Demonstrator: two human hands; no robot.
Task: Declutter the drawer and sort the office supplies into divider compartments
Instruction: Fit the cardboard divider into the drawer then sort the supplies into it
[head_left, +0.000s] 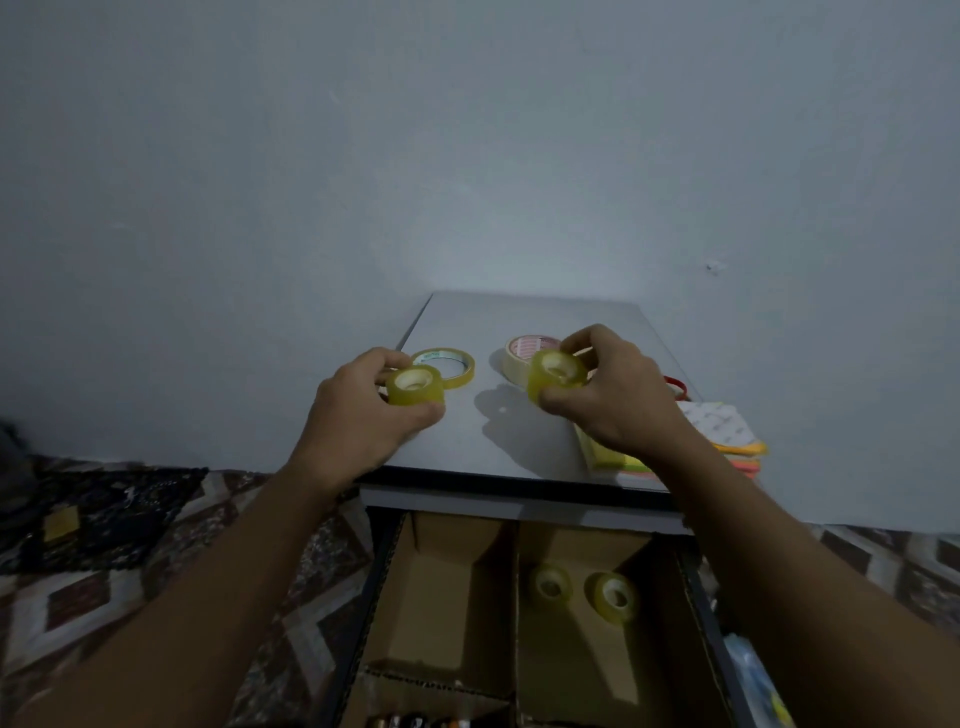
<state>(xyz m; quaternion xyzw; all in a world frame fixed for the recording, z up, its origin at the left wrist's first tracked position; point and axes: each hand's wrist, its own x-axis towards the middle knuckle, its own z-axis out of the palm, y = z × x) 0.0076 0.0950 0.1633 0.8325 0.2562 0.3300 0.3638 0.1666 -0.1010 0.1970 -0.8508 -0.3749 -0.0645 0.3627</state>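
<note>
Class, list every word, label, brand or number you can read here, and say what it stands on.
Green print inside the thin yellow tape roll: too blurred to read.
Red print inside the masking tape roll: too blurred to read.
Faint marks on the white sheet atop the sticky notes: too blurred to read.
Nothing else bears text, so nothing can be quoted.

Two small, yellowish clear tape rolls are held over the cabinet top, cores facing up. The left small roll is gripped by the left hand and the right small roll by the right hand. Two similar rolls, a nearer-left one and a right one, are seen in the right cardboard compartment of the open drawer. A thin yellow tape ring and a cream masking tape are laid flat farther back.
</note>
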